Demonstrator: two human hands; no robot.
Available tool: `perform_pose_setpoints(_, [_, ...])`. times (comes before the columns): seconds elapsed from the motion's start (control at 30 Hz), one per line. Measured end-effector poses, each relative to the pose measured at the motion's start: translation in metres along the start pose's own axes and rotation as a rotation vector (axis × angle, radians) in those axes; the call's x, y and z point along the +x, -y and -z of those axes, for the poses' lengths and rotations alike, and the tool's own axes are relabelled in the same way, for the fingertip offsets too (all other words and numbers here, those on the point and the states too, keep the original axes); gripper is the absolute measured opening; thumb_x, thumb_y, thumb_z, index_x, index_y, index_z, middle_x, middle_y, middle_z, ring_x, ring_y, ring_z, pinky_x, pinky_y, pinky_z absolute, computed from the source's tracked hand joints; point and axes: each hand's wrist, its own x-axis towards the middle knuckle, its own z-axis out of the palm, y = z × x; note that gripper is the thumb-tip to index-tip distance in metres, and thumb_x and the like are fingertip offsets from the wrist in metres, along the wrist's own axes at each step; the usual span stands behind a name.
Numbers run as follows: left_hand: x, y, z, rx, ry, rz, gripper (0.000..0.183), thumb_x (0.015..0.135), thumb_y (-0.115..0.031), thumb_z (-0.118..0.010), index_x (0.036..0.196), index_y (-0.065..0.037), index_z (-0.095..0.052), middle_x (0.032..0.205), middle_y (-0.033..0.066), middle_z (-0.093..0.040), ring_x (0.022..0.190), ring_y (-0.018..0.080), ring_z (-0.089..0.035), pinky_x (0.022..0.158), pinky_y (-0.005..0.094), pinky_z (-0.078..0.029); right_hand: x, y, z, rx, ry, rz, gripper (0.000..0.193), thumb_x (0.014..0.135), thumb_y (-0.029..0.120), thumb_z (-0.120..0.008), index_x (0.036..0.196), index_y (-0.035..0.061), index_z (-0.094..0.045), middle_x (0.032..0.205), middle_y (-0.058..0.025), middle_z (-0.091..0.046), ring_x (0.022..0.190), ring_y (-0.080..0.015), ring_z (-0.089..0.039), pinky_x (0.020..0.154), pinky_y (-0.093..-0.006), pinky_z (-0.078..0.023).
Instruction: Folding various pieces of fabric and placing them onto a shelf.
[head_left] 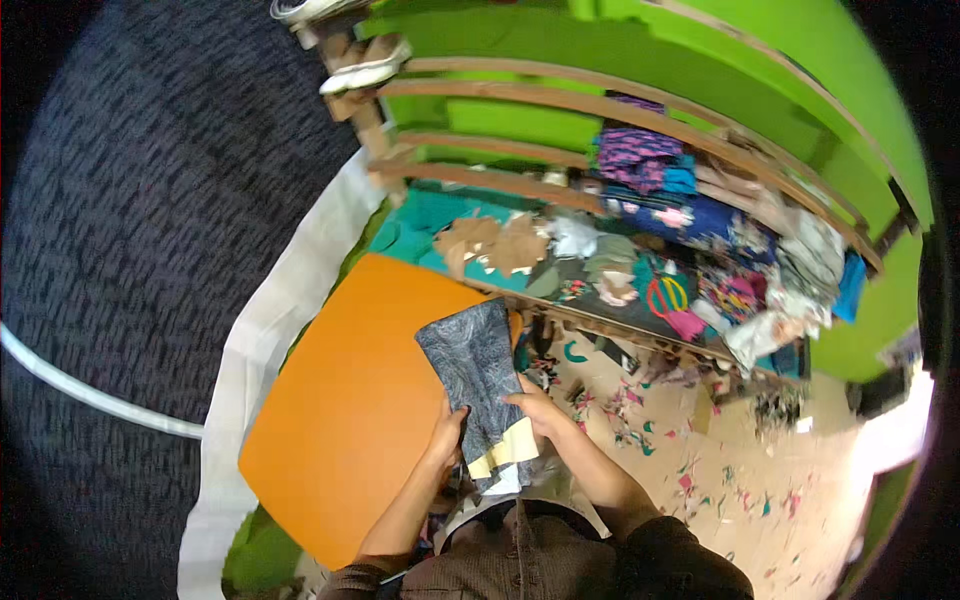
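A piece of dark grey patterned fabric (474, 355) is held up in front of me, its upper end over the right edge of the orange tabletop (340, 400). My left hand (449, 432) grips its left edge, with the thumb on top. On the right edge, my right hand (537, 406) has its thumb on top too. Both hands' fingers are partly hidden beneath the cloth. Along the lower end of the fabric lies a pale yellow strip (503, 449), with a small white piece (508, 480) below it.
A wooden shelf rack (480, 92) stands ahead against a green wall. Its lower board carries brown cut pieces (495, 243), folded patterned fabric (640, 157) and other cloth. Coloured scraps (640, 435) litter the floor at right. White cloth (270, 300) borders the table's left side.
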Motion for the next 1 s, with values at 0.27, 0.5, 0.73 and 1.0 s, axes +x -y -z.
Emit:
perform_pose_setpoints(0.27, [0.023, 0.029, -0.11, 0.222, 0.185, 0.023, 0.057, 0.086, -0.002, -0.035, 0.138, -0.012, -0.014, 0.135, 0.0109, -0.03, 0.12, 0.0259, -0.034, 0.096, 0.0371, -0.031, -0.096, 0.05, 0.083, 0.162, -0.151, 0.21, 0.052, 0.075, -0.009, -0.046, 0.125, 0.0057, -0.038, 0.11, -0.0077, -0.053, 0.098, -0.0199, -0.053, 0.084, -0.032, -0.044])
perform_pose_setpoints(0.5, [0.012, 0.072, -0.208, 0.23, 0.278, 0.044, 0.058, 0.085, 0.001, -0.035, 0.139, -0.013, -0.018, 0.133, 0.0101, -0.035, 0.117, 0.0232, -0.039, 0.096, 0.0348, -0.034, -0.171, 0.081, 0.154, 0.137, -0.232, 0.278, 0.055, 0.074, -0.01, -0.046, 0.126, 0.0064, -0.037, 0.11, -0.0086, -0.053, 0.097, -0.0213, -0.054, 0.084, -0.0334, -0.045])
perform_pose_setpoints(0.73, [0.006, 0.097, -0.263, 0.093, 0.325, 0.139, 0.058, 0.086, -0.001, -0.036, 0.139, -0.014, -0.016, 0.133, 0.0096, -0.035, 0.116, 0.0233, -0.04, 0.095, 0.0336, -0.034, -0.208, 0.111, 0.197, 0.096, -0.227, 0.279, 0.051, 0.074, -0.009, -0.048, 0.123, 0.0046, -0.038, 0.107, -0.0101, -0.054, 0.095, -0.0207, -0.055, 0.083, -0.0337, -0.046])
perform_pose_setpoints(1.0, [0.034, 0.067, -0.252, 0.147, 0.242, 0.041, 0.06, 0.084, 0.002, -0.034, 0.139, -0.011, -0.017, 0.132, 0.0111, -0.037, 0.115, 0.023, -0.041, 0.096, 0.032, -0.033, -0.155, 0.128, 0.195, 0.008, -0.163, 0.216, 0.058, 0.075, -0.01, -0.047, 0.129, 0.0061, -0.035, 0.112, -0.0083, -0.053, 0.097, -0.0196, -0.055, 0.083, -0.0324, -0.046])
